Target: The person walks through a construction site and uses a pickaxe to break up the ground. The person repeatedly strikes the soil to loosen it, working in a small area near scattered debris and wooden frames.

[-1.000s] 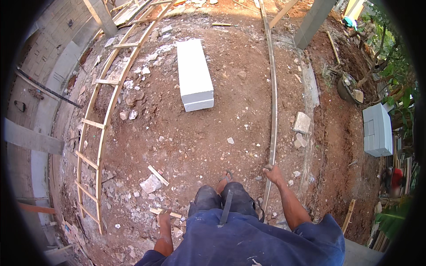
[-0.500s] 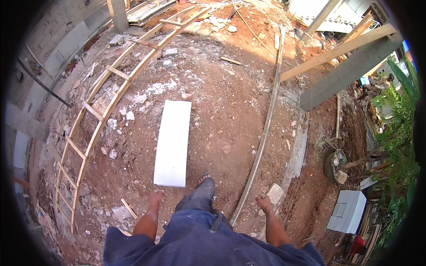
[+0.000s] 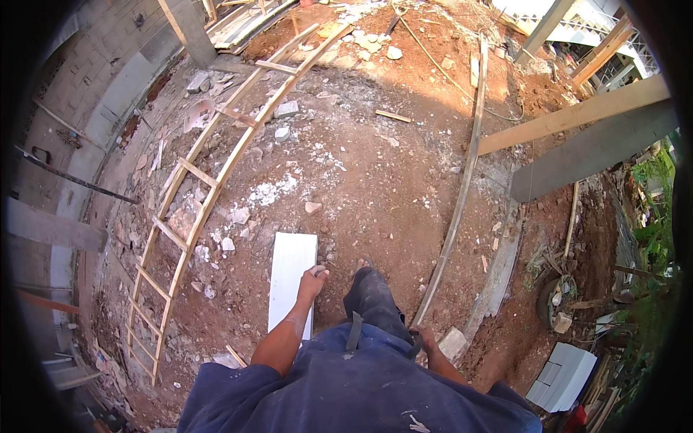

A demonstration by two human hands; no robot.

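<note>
A long white rectangular slab lies on the reddish dirt, just left of my extended foot. Over its right edge, as seen from above, is my left hand, its fingers curled closed around nothing that I can see. Whether that hand touches the slab I cannot tell. My right hand is down beside my dark trousers, near a pale stone block. The fingers of this hand are partly hidden against the clothing.
On the left lies a wooden ladder. A long timber runs along the ground to my right. Beyond it, a slanting wooden brace meets a grey post. White blocks are stacked at lower right; rubble is scattered around.
I have moved forward, so the slab is now nearer my body. My left hand has swung forward over it, while my right hand has drawn in toward my side.
</note>
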